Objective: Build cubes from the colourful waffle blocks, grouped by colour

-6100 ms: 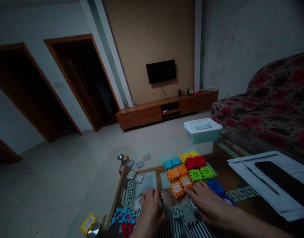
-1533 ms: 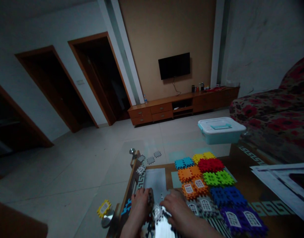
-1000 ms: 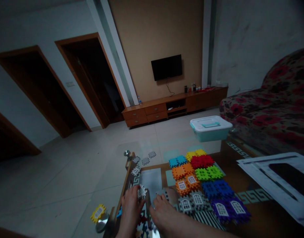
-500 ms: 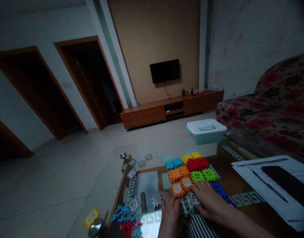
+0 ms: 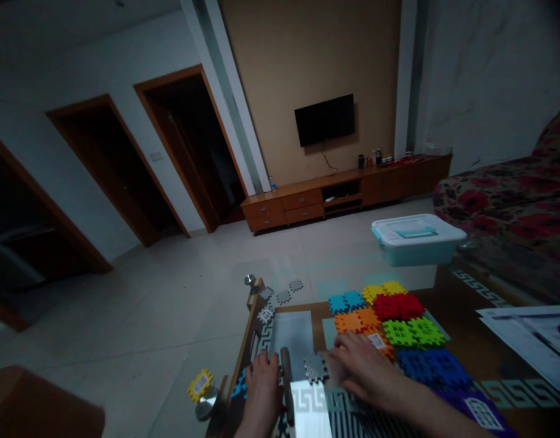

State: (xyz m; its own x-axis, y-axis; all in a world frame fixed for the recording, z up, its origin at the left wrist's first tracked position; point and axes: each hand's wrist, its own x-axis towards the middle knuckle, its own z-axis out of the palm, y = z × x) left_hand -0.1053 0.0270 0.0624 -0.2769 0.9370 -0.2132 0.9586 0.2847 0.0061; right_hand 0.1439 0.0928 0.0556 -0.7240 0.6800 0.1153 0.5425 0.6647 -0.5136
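My left hand (image 5: 262, 389) reaches down at the table's left side, fingers extended and slightly apart. It partly covers light-blue toothed puzzle tiles (image 5: 240, 384) and lies left of a dark stick (image 5: 286, 380). My right hand (image 5: 366, 371) hovers over or rests on the near orange tiles, thumb apart from its fingers, nothing visible between them. A labelled orange tile (image 5: 376, 342) shows behind it. Between my hands a grey toothed tile (image 5: 315, 368) stands on the glass table. Whatever is directly beneath each palm is hidden.
Paired tiles lie in rows: light blue (image 5: 347, 302), yellow (image 5: 384, 291), red (image 5: 398, 306), green (image 5: 415, 332), dark blue (image 5: 435, 367) and purple (image 5: 478, 410). A lidded turquoise box (image 5: 419, 246) stands behind, papers (image 5: 526, 328) at right. A yellow tile (image 5: 200, 384) sits by the left edge.
My left hand has moved left, away from the grey tiles near my right hand, toward the dark stick and light-blue tiles. My right hand now covers a labelled orange tile. The view has turned left.
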